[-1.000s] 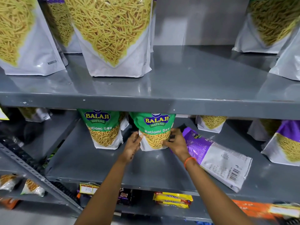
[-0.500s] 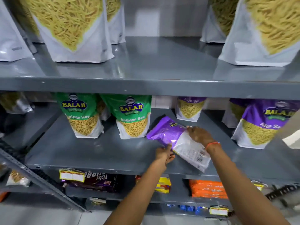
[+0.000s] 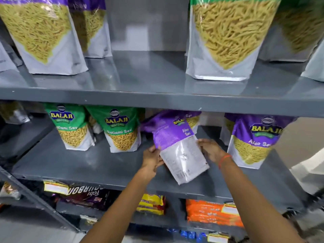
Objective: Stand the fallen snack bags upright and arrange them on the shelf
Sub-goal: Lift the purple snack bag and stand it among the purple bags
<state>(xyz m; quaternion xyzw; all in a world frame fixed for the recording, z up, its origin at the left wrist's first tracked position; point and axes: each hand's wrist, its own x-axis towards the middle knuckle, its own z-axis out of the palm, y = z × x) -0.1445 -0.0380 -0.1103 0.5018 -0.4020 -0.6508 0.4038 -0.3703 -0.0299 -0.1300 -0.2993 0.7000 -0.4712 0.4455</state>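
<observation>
Middle grey metal shelf [image 3: 84,165]. Half a second earlier the purple-and-white Aloo Sev pouch [image 3: 177,146] lay flat on its face there, hands just reaching it. Now it was raised: purple top tipped back toward the shelf's rear, white barcode end lowest and out near the front lip, printed back facing the aisle. Left hand [image 3: 151,159] closed on its left edge, right hand [image 3: 211,151] with the orange wrist thread clasping its right edge; both held the pouch, which looked clear of the shelf or barely touching.

Two green Ratlami Sev pouches [image 3: 122,130] stood upright just left; a purple Aloo Sev pouch [image 3: 254,141] stood upright to the right.

Judgement: righting was under way, not finished. The pouch needed turning front-out and setting on its base in the gap between.
</observation>
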